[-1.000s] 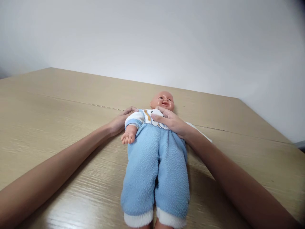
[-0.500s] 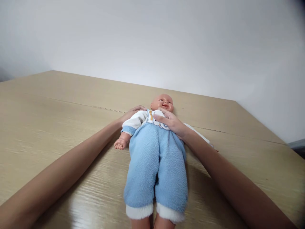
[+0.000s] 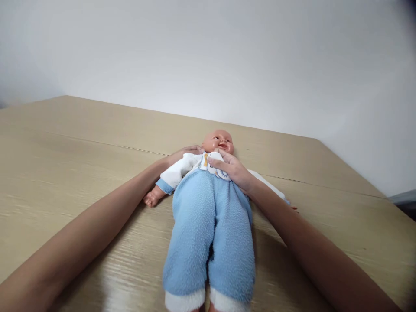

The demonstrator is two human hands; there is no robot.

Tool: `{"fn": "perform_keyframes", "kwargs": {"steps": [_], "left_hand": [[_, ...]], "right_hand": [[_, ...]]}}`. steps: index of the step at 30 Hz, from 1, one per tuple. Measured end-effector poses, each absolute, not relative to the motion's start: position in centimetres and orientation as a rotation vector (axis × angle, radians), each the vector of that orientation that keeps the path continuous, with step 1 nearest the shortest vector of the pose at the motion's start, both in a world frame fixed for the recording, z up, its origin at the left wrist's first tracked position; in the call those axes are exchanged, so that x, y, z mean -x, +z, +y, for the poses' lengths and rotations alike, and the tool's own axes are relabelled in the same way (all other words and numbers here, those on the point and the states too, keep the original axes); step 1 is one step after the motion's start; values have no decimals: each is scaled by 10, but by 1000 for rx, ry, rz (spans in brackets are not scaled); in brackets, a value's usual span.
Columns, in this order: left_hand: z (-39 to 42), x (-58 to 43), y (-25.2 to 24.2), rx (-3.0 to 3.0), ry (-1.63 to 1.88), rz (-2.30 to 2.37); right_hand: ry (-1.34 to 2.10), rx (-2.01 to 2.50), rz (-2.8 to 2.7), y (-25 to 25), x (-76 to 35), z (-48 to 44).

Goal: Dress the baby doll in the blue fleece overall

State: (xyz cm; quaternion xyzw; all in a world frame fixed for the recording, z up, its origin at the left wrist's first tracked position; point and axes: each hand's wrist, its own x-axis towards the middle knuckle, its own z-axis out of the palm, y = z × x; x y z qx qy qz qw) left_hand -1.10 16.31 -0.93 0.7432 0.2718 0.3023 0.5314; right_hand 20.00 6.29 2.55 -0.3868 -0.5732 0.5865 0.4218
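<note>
A baby doll [image 3: 198, 216] lies on its back, its head away from me, dressed in a fluffy blue and white outfit with an animal patch on the chest. My left hand [image 3: 185, 154] is at the doll's shoulder on the left, fingers reaching toward its neck; the doll's sleeve hides part of it. Across the upper chest, just below the chin, my right hand [image 3: 232, 169] grips the doll, with the thumb over the patch and the other fingers by the collar. Its palm side is hidden. The doll's arms are spread out to both sides.
The doll lies on a wide light wooden table [image 3: 97, 125] with a thin seam running across it. Behind the far edge rises a plain pale wall [image 3: 208, 56]. Something dark [image 3: 406, 201] shows beyond the table's right edge.
The doll has shifted slightly toward me and left in view. Its arm on the left has swung farther outward. Both my hands remain at its shoulder and chest.
</note>
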Motion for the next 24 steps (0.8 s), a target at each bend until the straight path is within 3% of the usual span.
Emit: {"fn": "perform_keyframes", "kwargs": {"steps": [7, 11, 14, 20, 24], "left_hand": [[155, 35, 9, -1678, 620, 750], [148, 46, 36, -1927, 734, 865], [133, 50, 62, -2101, 745, 679], [113, 54, 87, -2220, 12, 661], [113, 58, 91, -2218, -236, 772]], "right_hand": [[1461, 1106, -1439, 47, -205, 58], [1016, 1464, -1960, 76, -224, 53], [802, 1648, -2231, 88, -241, 52], [1028, 1618, -2316, 81, -261, 61], [1052, 1604, -2313, 76, -264, 63]]}}
